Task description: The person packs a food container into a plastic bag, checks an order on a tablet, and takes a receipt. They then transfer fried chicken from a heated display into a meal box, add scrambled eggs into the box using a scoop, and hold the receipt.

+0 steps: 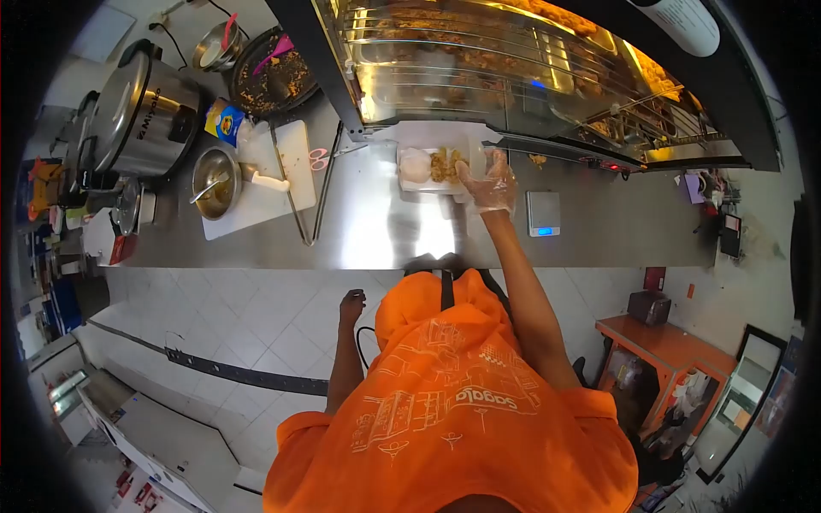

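A white takeaway box (409, 185) stands with its lid up on the steel counter, against the base of the glass food warmer. White rice (416, 165) fills its left part and browned food pieces (444, 166) lie to the right. My right hand (490, 185), in a clear plastic glove, grips the box's right side, thumb toward the food and fingers round the outer wall. My left hand (351, 305) hangs bare at my side, away from the counter. Its fingers are curled in, with nothing visible in them.
A digital scale (543, 212) sits right of the box. To the left are tongs (295, 205), pink scissors (319, 159), a white cutting board (244, 217), a steel bowl (215, 181) and a large cooker (141, 111). The lit food warmer (479, 68) rises behind.
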Tool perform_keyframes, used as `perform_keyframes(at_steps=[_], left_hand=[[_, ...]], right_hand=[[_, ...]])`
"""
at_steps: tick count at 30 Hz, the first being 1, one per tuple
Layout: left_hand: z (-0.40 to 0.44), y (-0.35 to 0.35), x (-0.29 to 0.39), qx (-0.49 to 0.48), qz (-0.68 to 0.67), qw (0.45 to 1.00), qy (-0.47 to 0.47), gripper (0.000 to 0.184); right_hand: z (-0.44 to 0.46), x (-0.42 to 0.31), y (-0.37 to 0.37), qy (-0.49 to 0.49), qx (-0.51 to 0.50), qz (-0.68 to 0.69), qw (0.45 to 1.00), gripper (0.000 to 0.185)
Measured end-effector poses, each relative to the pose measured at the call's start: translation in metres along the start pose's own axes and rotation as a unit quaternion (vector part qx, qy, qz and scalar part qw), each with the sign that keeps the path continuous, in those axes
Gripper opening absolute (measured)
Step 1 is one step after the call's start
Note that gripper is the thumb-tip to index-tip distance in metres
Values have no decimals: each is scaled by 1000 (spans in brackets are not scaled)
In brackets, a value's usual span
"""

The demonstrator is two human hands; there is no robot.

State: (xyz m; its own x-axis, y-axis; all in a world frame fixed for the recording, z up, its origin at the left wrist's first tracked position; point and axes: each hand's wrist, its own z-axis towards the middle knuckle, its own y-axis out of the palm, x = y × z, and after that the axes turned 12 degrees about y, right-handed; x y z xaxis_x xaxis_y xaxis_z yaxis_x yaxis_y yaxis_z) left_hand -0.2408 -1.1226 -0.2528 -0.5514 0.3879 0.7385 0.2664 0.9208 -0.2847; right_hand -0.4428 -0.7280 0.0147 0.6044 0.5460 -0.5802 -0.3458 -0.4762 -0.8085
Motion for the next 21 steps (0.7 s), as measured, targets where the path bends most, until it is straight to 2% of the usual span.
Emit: perform_keyframes(at_steps=[1, 3, 4, 6, 7, 10, 11, 12, 13, 15, 16, 17, 18, 21], left_hand=[[-1, 1, 1, 5, -13, 1000, -5, 30], [-2, 2, -10, -4, 0, 1000, 13, 30], [-3, 3, -15, -12, 15, 999, 33, 30], [-1, 7, -21, -28, 20, 999, 25, 30], [1, 8, -23, -42, 25, 999, 16, 30], [-7, 11, 3, -26, 16, 999, 32, 30], [-3, 11, 3, -31, 17, 999, 33, 30], [1, 12, 1, -39, 8, 998, 57, 29], [4, 15, -3, -47, -2, 996, 79, 28], [2, 17, 7, -40, 15, 997, 62, 25], [12, 15, -9, -56, 53, 989, 123, 25], [16, 16, -18, -70, 90, 976, 184, 26], [11, 18, -1, -36, -3, 998, 52, 26], [4, 23, 28, 3, -16, 1000, 11, 25]], right_hand=[[0, 4, -1, -1, -1, -2, 1000, 66], [-1, 15, -1, -151, 70, 13, 986, 67], [-1, 22, -1, -148, 71, 12, 986, 67], [-1, 32, -3, -204, 119, 20, 972, 65], [-1, 39, -5, -201, 120, 20, 972, 65], [-2, 67, -18, -134, 163, 70, 975, 59], [-7, 76, -28, -33, 136, 238, 961, 55], [-9, 88, -39, 67, 105, 397, 909, 51], [-8, 108, -51, 70, 110, 394, 910, 51], [-7, 167, -67, 249, -10, 453, 856, 49], [-10, 186, -72, 251, -9, 453, 855, 49], [-14, 201, -75, 284, 13, 480, 830, 44], [-14, 220, -76, 316, 33, 505, 802, 40], [1, 286, -66, 319, -5, 459, 829, 42]])
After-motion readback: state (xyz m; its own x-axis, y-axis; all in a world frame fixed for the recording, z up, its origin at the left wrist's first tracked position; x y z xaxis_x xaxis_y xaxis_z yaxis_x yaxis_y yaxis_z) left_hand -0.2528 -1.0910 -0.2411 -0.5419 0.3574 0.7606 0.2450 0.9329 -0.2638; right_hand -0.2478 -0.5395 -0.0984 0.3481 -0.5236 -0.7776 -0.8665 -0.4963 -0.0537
